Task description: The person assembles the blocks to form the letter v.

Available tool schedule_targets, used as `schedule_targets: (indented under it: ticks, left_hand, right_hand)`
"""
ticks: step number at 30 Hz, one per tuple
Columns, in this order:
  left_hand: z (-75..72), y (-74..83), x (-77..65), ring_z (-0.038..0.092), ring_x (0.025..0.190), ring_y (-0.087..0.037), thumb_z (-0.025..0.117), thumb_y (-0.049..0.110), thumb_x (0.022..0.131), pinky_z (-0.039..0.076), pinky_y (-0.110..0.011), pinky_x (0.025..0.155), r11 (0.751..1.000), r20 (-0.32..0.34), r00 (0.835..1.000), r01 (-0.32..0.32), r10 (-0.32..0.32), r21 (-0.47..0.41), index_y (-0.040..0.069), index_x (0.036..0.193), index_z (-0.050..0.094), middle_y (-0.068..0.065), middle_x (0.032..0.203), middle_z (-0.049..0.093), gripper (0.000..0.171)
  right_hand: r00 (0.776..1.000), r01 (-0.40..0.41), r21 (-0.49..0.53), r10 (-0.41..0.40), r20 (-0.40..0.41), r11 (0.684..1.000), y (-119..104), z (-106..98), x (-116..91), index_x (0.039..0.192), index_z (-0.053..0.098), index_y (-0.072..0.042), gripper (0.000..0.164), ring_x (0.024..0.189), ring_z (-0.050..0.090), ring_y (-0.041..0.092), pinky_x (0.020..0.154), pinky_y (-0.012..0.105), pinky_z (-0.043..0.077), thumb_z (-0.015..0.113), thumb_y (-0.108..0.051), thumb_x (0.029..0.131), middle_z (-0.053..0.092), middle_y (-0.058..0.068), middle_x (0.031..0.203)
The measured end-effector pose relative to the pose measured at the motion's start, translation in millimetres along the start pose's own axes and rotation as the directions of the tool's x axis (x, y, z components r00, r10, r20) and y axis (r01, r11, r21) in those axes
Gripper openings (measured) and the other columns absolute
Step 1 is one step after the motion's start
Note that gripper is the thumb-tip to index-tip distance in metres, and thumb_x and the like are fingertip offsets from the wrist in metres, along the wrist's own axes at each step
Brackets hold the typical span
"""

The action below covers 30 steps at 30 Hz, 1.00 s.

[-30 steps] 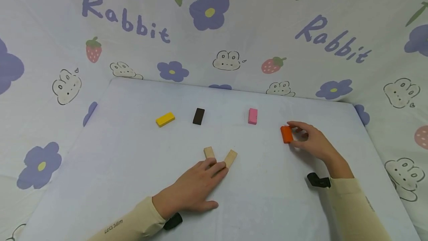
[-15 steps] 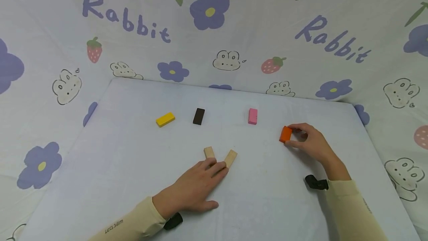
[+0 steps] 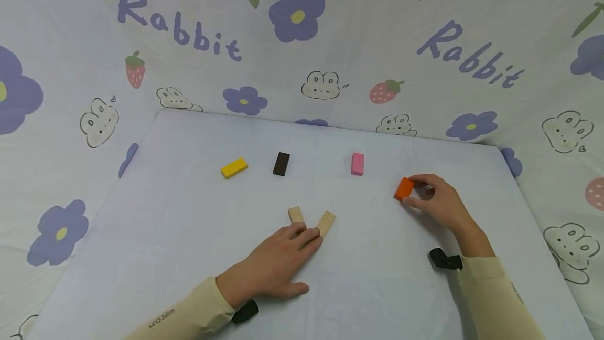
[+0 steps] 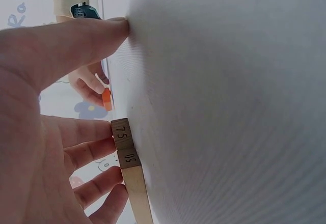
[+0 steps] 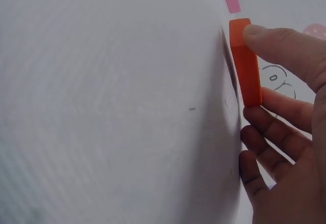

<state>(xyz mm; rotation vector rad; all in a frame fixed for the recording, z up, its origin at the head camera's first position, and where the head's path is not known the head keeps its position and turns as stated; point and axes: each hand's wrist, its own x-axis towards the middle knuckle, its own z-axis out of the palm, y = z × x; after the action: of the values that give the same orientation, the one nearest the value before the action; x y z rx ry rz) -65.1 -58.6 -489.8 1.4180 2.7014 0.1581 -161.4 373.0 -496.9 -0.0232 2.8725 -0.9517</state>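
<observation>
In the head view, my left hand point(image 3: 278, 264) lies with fingers extended over the near ends of two plain wooden blocks, a left one point(image 3: 295, 214) and a right one point(image 3: 327, 220), which form a V. Small numbers are printed on the end faces of the wooden blocks point(image 4: 122, 132) in the left wrist view, with fingertips against them. My right hand point(image 3: 441, 201) pinches an orange block point(image 3: 403, 189) between thumb and forefinger at the right of the table. Seen from the right wrist, the thumb presses one end of the orange block point(image 5: 247, 68) and a finger the other.
A yellow block point(image 3: 234, 168), a dark brown block point(image 3: 281, 164) and a pink block point(image 3: 357, 164) lie in a loose row farther back on the white table point(image 3: 189, 224). Behind them rises a cloth point(image 3: 349, 41) with rabbits and flowers. Black wrist devices point(image 3: 445, 259) sit below both hands.
My right hand has closed its thumb and forefinger on the orange block, which has turned slightly and shifted a little left. The left hand and the other blocks stay where they were.
</observation>
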Motion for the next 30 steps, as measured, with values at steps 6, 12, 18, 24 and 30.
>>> schedule_targets:
  ticks: [6, 12, 18, 24, 30]
  left_hand:
    - [0.4, 0.1, 0.3, 0.042, 0.142, -0.026, 0.078, 0.057, 0.094, 0.039, -0.040, 0.119, 1.000, 0.003, 1.000, 0.005, -0.005, -0.001, 0.009, 0.161, 0.050, -0.006, 0.162, 0.047, 0.088]
    - [1.0, 0.0, 0.8, 0.041, 0.142, -0.026, 0.077, 0.058, 0.094, 0.039, -0.040, 0.119, 1.000, 0.005, 1.000, 0.005, -0.005, 0.002, 0.009, 0.162, 0.050, -0.006, 0.162, 0.046, 0.088]
    - [2.5, 0.1, 0.7, 0.042, 0.142, -0.027, 0.077, 0.059, 0.094, 0.040, -0.041, 0.118, 1.000, 0.002, 1.000, -0.001, 0.001, 0.001, 0.009, 0.162, 0.050, -0.007, 0.162, 0.047, 0.089]
    - [3.6, 0.0, 1.3, 0.042, 0.142, -0.027, 0.078, 0.059, 0.094, 0.041, -0.041, 0.117, 1.000, 0.000, 1.000, -0.002, 0.002, 0.003, 0.009, 0.162, 0.050, -0.007, 0.162, 0.046, 0.089]
    - [4.2, -0.4, 1.6, 0.042, 0.143, -0.027, 0.078, 0.060, 0.094, 0.041, -0.041, 0.118, 1.000, -0.006, 1.000, -0.003, 0.003, -0.001, 0.009, 0.162, 0.049, -0.007, 0.162, 0.046, 0.090]
  right_hand:
    - [1.000, 0.004, 0.009, -0.004, -0.009, 1.000, -4.0, -0.3, -1.8, 0.151, 0.057, -0.004, 0.066, 0.125, 0.053, 0.043, 0.107, 0.062, 0.046, 0.084, -0.030, 0.097, 0.056, 0.023, 0.147]
    - [1.000, 0.006, 0.018, -0.005, -0.022, 1.000, -6.0, 0.6, -3.0, 0.150, 0.057, -0.003, 0.067, 0.124, 0.053, 0.043, 0.106, 0.061, 0.046, 0.085, -0.033, 0.096, 0.057, 0.023, 0.145]
    - [1.000, 0.012, 0.042, -0.011, -0.027, 0.999, -7.2, 2.6, -4.3, 0.150, 0.057, -0.002, 0.069, 0.125, 0.054, 0.043, 0.106, 0.062, 0.046, 0.085, -0.034, 0.096, 0.057, 0.023, 0.144]
    - [0.999, 0.032, 0.045, -0.030, -0.034, 0.998, -13.4, 3.5, -5.8, 0.150, 0.057, -0.002, 0.069, 0.127, 0.055, 0.044, 0.107, 0.064, 0.046, 0.085, -0.034, 0.096, 0.058, 0.023, 0.143]
    - [0.998, 0.042, 0.060, -0.040, -0.038, 0.997, -19.3, 6.6, -7.2, 0.150, 0.057, -0.002, 0.069, 0.127, 0.055, 0.042, 0.108, 0.061, 0.046, 0.085, -0.034, 0.097, 0.059, 0.022, 0.142]
